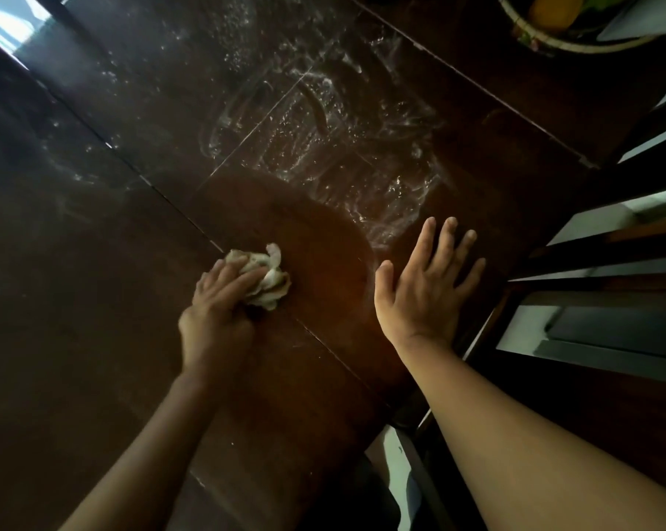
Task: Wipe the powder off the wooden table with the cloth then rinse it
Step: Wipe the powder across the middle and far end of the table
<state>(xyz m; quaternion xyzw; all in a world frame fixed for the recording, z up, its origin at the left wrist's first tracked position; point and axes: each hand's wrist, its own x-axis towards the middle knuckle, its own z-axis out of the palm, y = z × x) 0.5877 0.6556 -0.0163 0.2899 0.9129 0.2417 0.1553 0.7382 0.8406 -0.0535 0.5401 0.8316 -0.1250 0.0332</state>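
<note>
Right now your left hand (218,300) has its fingers curled over the cloth (264,277), bunched on the wooden table (94,320) beside the powder (343,147). It's soft and light, so keep gripping the wad from above. Your right hand (423,277) is spread flat, holding nothing.

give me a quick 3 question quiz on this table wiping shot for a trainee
1. Multiple choice: which hand grips the cloth? A left, B right, C both.
2. True or false: the right hand holds nothing, its fingers straight and spread.
3. Short answer: does most of the powder on the wooden table lie nearer the person than the cloth, or farther?

Key
1. A, the left hand.
2. True.
3. Farther.
</note>
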